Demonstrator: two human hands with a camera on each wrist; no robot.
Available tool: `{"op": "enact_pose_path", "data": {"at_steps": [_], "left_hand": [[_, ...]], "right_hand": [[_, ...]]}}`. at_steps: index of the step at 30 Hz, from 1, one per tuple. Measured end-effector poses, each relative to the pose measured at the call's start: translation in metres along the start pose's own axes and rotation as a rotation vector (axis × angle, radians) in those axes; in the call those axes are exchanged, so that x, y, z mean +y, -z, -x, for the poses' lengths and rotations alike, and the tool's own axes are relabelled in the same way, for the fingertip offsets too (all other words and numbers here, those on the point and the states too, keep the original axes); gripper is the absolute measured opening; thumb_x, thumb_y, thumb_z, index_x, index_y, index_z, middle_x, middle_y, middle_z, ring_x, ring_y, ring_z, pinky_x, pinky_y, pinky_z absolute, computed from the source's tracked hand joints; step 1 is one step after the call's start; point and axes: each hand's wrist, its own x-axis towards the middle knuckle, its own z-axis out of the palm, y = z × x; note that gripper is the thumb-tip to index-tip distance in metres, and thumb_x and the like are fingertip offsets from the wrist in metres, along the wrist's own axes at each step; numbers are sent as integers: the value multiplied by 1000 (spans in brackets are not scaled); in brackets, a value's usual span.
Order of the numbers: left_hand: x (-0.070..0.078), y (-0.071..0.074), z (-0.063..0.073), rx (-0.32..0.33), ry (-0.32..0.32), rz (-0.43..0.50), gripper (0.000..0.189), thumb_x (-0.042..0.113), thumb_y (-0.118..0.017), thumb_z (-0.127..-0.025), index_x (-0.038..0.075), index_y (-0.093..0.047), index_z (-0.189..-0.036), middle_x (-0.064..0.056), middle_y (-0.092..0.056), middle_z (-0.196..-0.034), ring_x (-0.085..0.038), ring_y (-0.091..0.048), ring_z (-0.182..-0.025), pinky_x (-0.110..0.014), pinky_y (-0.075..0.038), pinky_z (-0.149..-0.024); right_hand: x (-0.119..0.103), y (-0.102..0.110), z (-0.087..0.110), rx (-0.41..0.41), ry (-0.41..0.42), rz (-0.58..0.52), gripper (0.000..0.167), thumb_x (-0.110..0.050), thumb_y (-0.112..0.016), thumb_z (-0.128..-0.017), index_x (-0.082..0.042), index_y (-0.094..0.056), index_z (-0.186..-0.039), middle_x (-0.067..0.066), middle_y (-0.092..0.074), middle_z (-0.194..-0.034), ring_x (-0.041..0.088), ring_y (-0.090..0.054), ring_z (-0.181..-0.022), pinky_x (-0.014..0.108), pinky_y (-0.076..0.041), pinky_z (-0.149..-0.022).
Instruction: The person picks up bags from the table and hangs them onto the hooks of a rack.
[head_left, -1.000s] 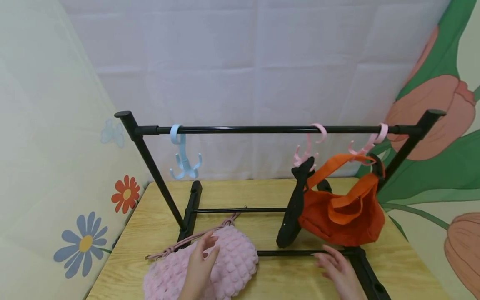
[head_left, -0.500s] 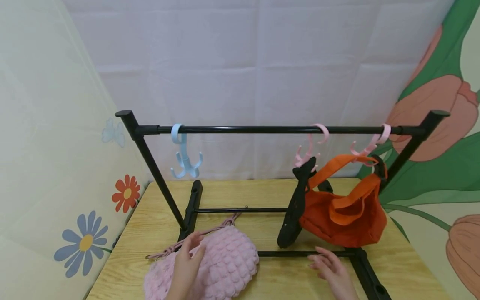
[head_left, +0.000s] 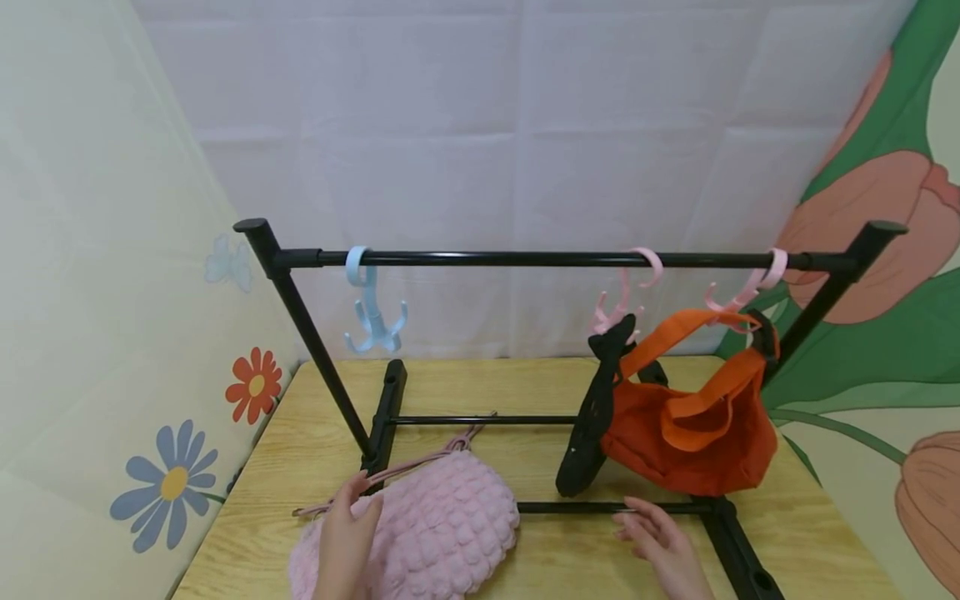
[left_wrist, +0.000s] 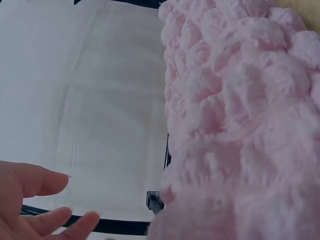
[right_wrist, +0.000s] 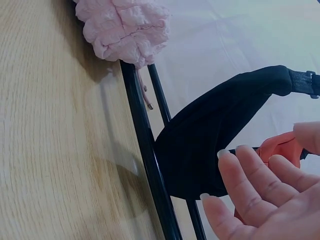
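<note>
A pink, puffy quilted bag (head_left: 450, 517) lies on the table at the front left, its thin pink cord (head_left: 420, 463) stretched along the back edge. My left hand (head_left: 347, 533) is over the bag's left end, thumb and fingers apart, holding nothing. My right hand (head_left: 663, 546) hovers with loosely bent fingers by the rack's front crossbar, also holding nothing. Behind it hang an orange cloth handbag (head_left: 690, 454) and a narrow black cloth bag (head_left: 588, 425). In the right wrist view the black bag (right_wrist: 200, 145) shows a buckled strap, and my fingers overlap its edge.
A black rack's top rail (head_left: 495, 259) spans the table (head_left: 480, 379). On it hang a light blue hook (head_left: 375, 321) at left, a pink hook (head_left: 618, 312) above the black bag and another pink hook (head_left: 738, 292) at right. A white cloth (head_left: 480, 150) covers the back.
My left hand has moved left across the pink bag, toward its left end. My right hand has shifted slightly left. The bags and hooks hold their places on the rack and table.
</note>
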Motion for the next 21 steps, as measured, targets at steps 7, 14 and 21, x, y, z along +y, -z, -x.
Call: {"op": "enact_pose_path", "data": {"at_steps": [7, 14, 21], "left_hand": [[-6, 10, -2, 29, 24, -66, 60, 12, -57, -92, -16, -34, -139, -40, -40, -135, -55, -34, -127, -66, -30, -101], [-13, 18, -3, 65, 75, -195, 69, 18, -61, -88, -18, -29, -138, -43, -34, -135, -59, -31, -125, -73, -27, -95], [-21, 23, -3, 24, 165, -255, 81, 25, -63, -87, -21, -20, -139, -44, -22, -136, -60, -16, -128, -76, -23, -95]], "right_hand": [[1, -1, 1, -2, -5, 0, 44, -15, -51, -101, 11, -43, -136, 15, -67, -108, 22, -64, -91, 41, -51, -77], [2, -1, 2, -1, -8, 9, 45, -16, -51, -101, 11, -43, -135, 14, -67, -107, 24, -64, -92, 43, -51, -77], [3, -3, 1, -7, -21, 21, 47, -19, -52, -101, 12, -44, -135, 14, -67, -106, 26, -65, -92, 45, -52, -77]]}}
